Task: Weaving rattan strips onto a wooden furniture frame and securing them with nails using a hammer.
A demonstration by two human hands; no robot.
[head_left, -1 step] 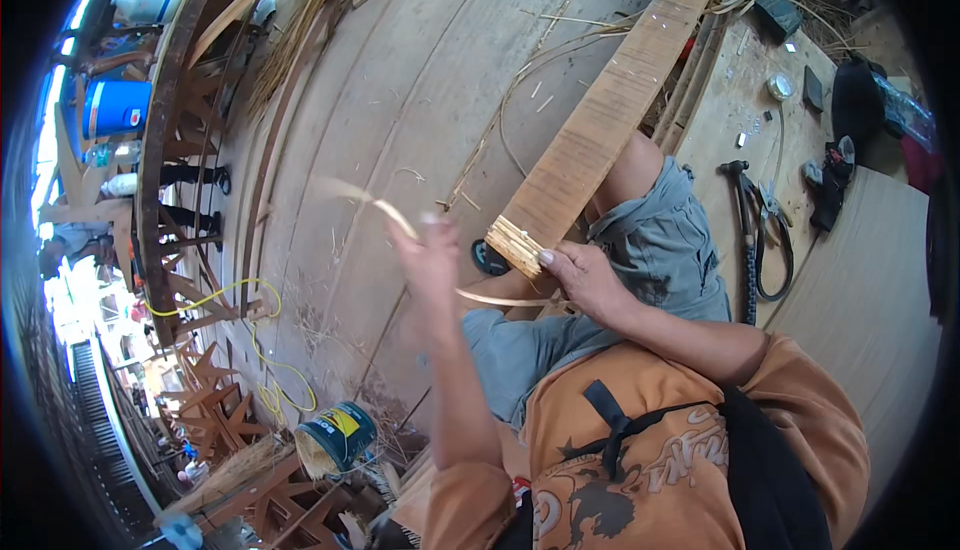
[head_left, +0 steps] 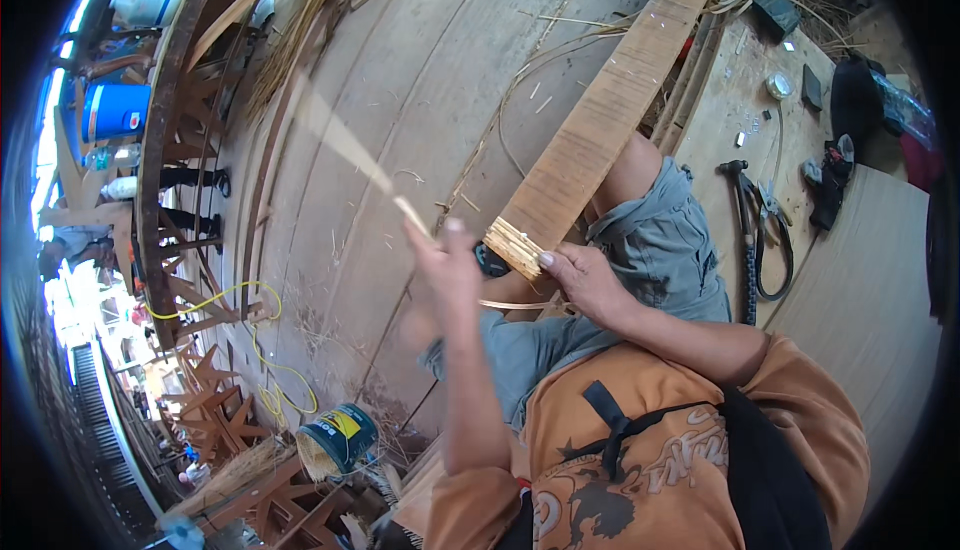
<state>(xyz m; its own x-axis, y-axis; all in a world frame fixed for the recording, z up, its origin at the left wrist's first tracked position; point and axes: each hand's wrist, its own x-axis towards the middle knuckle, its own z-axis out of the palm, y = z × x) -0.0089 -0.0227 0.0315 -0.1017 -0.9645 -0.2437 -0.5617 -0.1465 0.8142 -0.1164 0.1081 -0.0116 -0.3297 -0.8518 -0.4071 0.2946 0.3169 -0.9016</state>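
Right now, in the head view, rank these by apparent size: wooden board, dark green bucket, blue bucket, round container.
1. Wooden board
2. Dark green bucket and blue bucket: too alike to rank
3. Round container, smallest

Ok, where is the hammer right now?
In the head view, the hammer lies right of centre, between the person's grey shorts and the pliers.
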